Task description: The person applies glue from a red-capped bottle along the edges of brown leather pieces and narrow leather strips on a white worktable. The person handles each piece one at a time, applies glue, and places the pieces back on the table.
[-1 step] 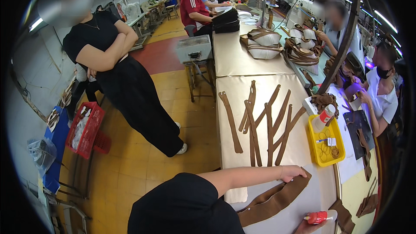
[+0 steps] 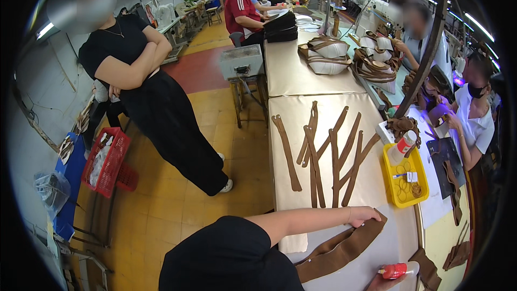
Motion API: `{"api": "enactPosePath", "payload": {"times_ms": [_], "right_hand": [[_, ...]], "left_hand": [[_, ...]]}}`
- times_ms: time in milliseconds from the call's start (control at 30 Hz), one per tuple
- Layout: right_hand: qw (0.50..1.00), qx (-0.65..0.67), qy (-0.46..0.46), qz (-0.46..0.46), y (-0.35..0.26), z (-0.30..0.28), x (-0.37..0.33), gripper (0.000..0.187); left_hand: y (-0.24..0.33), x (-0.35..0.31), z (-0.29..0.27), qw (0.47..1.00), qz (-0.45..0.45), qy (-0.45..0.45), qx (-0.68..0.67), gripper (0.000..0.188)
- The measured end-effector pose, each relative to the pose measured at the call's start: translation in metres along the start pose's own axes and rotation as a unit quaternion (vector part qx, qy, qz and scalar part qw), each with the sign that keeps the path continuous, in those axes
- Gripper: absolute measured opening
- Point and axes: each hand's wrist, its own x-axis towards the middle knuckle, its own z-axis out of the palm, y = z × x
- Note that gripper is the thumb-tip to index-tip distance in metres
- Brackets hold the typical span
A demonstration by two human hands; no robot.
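Observation:
A wide brown strip of fabric or leather [image 2: 342,249] lies bent in a curve on the grey work surface at the front of the table. My left hand [image 2: 365,216] grips its far end, fingers closed at the edge. Low in the picture, my right hand [image 2: 383,282], partly cut off by the lower edge, is wrapped round a small bottle [image 2: 396,271] with a red part and a translucent end. The bottle lies tilted sideways, apart from the strip. Beyond my left hand, several narrow brown strips [image 2: 335,167] are spread over the table, some crossing.
A yellow tray [image 2: 391,183] at the right holds rubber bands and a white bottle [image 2: 402,147]. Brown and white bundles [image 2: 328,56] are piled farther back. Someone with folded arms [image 2: 129,59] stands at the left; others work at the right and far end.

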Motion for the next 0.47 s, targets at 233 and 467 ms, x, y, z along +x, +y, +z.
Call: {"api": "enactPosePath", "payload": {"times_ms": [233, 467], "right_hand": [[1.000, -0.020, 0.014, -0.006, -0.001, -0.010, 0.001, 0.037], [0.999, -0.026, 0.019, -0.009, -0.001, -0.024, 0.003, 0.036]], "left_hand": [[0.010, -0.009, 0.004, 1.000, -0.006, -0.009, -0.010, 0.021], [0.011, -0.005, 0.002, 1.000, -0.011, -0.001, -0.006, 0.020]]}}
